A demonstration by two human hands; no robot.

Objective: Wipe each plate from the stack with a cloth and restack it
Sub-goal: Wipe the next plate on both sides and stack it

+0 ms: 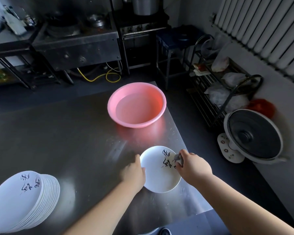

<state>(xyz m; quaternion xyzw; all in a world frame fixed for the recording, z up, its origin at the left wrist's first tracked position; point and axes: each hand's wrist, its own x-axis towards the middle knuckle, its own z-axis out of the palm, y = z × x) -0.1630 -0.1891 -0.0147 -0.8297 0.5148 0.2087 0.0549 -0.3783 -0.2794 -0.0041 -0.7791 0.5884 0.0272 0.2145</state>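
The right hand point(193, 164) grips a small grey cloth point(178, 158) on the plate point(157, 173), which lies on the steel table point(66, 133). The left hand point(133, 172) grips the plate's opposite rim. Better to hold firmly there and wipe toward it; the stack point(24, 199) waits further left.

A single white plate point(157, 177) with black brush lettering lies flat near the right edge of the worktop point(66, 133). A small grey cloth point(178, 158) rests bunched on its far right part, over the lettering. A leaning stack of matching white plates point(24, 200) stands at the near left.
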